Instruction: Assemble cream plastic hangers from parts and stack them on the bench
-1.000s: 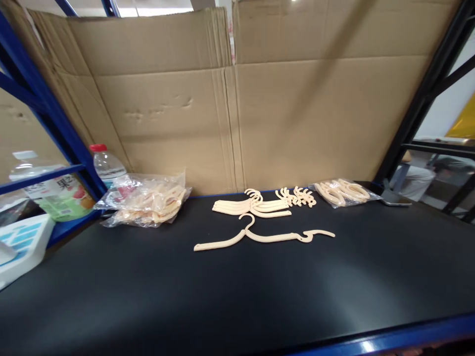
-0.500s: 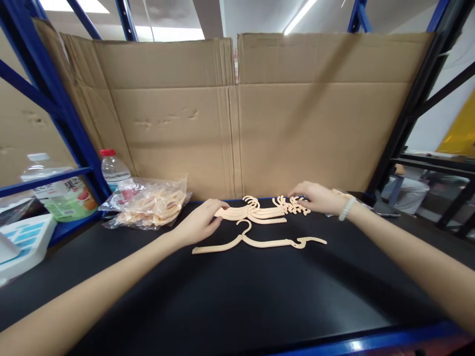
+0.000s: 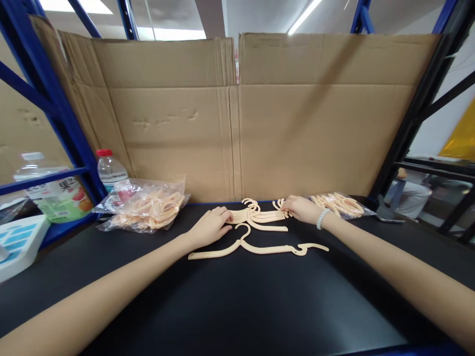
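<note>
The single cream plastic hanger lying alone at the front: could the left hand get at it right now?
Probably yes. The single cream plastic hanger lies uncovered on the black tabletop, just beside the left hand, with nothing between them.

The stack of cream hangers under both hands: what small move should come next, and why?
Probably close the fingers and lift the top hanger off the stack of hangers. The left hand rests on the stack's left end and the right hand on its right end, near the small hooks. One hanger already lies alone in front.
</note>
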